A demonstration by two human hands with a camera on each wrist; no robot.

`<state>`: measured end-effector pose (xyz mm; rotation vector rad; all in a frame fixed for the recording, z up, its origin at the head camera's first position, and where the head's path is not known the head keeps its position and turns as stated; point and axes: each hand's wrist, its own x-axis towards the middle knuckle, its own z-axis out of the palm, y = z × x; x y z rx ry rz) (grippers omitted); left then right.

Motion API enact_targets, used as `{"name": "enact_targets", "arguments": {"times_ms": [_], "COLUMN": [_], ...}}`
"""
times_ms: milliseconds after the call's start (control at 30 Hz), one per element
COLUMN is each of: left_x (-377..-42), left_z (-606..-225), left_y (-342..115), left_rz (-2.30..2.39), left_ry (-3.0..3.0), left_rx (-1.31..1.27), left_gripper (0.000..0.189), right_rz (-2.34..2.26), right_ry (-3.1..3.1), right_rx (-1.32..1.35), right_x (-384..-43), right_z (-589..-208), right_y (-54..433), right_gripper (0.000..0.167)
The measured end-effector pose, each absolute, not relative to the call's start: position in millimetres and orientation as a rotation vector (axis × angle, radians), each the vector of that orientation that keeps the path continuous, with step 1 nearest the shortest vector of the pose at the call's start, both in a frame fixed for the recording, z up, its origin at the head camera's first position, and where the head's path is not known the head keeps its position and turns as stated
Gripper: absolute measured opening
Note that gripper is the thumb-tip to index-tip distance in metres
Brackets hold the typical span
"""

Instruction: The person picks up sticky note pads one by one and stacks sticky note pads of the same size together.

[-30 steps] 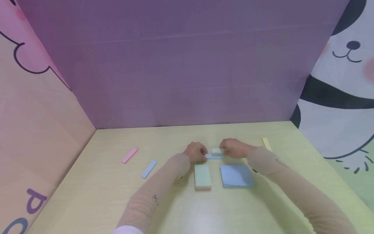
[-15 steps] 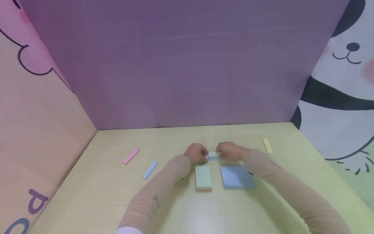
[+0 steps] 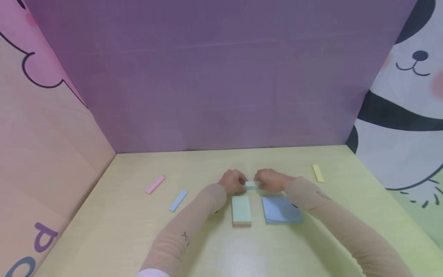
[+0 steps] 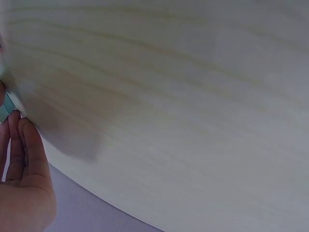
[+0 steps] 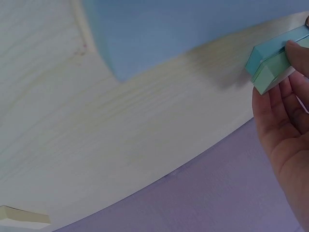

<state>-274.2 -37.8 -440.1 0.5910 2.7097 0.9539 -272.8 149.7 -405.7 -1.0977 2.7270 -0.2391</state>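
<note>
Head view: beige sleeves (image 3: 188,227) reach from below across a pale wood-grained bench (image 3: 238,254). Nearest lie a green-topped block (image 3: 241,209), its long side running away from the viewer, and to its right a squarish blue pad (image 3: 278,211), one corner covered by the right sleeve. Left of the left sleeve, a loose blue strip (image 3: 178,201) slants, far end rightward. Beyond the block and pad, a pale green strip (image 3: 251,184) and a blue strip (image 5: 274,50) lie together lengthwise, long axis left to right, ends pointing toward the hands that partly hide them. Fingers of the left hand (image 3: 232,181) pinch one end; those of the right hand (image 3: 272,179) grasp the other. Out left is a slanting pink strip (image 3: 155,184); far right, a yellow strip (image 3: 318,173). Behind stands a purple wall (image 3: 221,84), with a panda-printed panel (image 3: 398,138) at right.
</note>
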Motion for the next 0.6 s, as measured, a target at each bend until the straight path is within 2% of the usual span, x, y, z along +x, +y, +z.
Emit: {"name": "enact_targets", "arguments": {"times_ms": [600], "left_x": [-275.3], "left_z": [-442.5], "left_y": [-37.7], "left_rz": [0.963], "left_ry": [2.723], "left_rx": [0.613], "left_gripper": [0.025], "right_rz": [-0.252], "right_ry": [2.719], "right_rx": [-1.065], "right_x": [-271.3], "right_z": [-405.5], "right_y": [145.8], "right_gripper": [0.014]}}
